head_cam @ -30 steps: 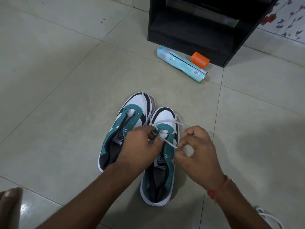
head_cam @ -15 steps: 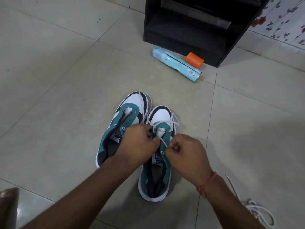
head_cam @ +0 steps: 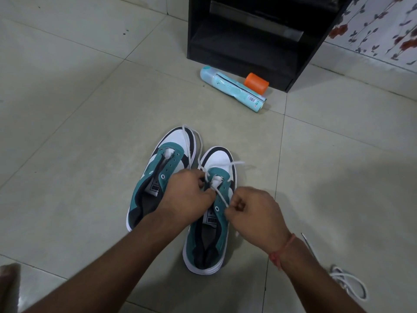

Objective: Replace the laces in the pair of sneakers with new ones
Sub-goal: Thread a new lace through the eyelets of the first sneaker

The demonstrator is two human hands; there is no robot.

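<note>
Head view only. Two teal/white sneakers side by side on the tiled floor [head_cam: 79, 154], toes pointing away from the person.

Left sneaker [head_cam: 155, 177]: eyelets look bare, no lace through them; a white strand lies over its toe but that looks like slack from the other shoe. Not started, imo.

Right sneaker [head_cam: 214, 222]: white lace [head_cam: 220, 195] in the front eyelets only, crossing over the tongue. Lower eyelets near the collar are open. So early in the lacing, prob 1–2 rows in.

Left hand [head_cam: 187, 195]: fingers curled at the left eyelet row of the right sneaker, seems to grip the lace end there; exact pinch hidden behind the knuckles.
Right hand [head_cam: 252, 213]: thumb + forefinger pinch the lace on the right side, strand taut up toward the front eyelets.

Another white lace bundle [head_cam: 347, 283] lies on the floor by the right forearm, can't tell old or new.

Bkgd: teal bottle [head_cam: 232, 91], orange cup [head_cam: 257, 83], black cabinet [head_cam: 259, 30].

Left to do: rest of right shoe rows, whole left shoe, tie-off.
</note>
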